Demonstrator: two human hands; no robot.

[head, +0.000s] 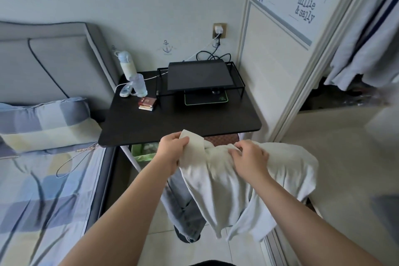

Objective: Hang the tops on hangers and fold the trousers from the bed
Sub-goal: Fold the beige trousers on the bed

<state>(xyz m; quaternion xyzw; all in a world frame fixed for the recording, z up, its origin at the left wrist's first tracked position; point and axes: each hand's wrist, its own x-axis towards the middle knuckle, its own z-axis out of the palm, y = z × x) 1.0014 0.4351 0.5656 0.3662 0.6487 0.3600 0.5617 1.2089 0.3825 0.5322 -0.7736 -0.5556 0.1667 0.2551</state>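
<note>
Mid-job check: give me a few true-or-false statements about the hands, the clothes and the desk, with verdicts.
1. Both the left hand and the right hand grip the cream garment. True.
2. The cream garment is already on a hanger. False: no hanger shows, and the cloth hangs from the hands alone.
3. Grey jeans hang partly behind the cream garment. True.
4. The monitor lies on the bed. False: it sits on a wire rack on the black desk.
</note>
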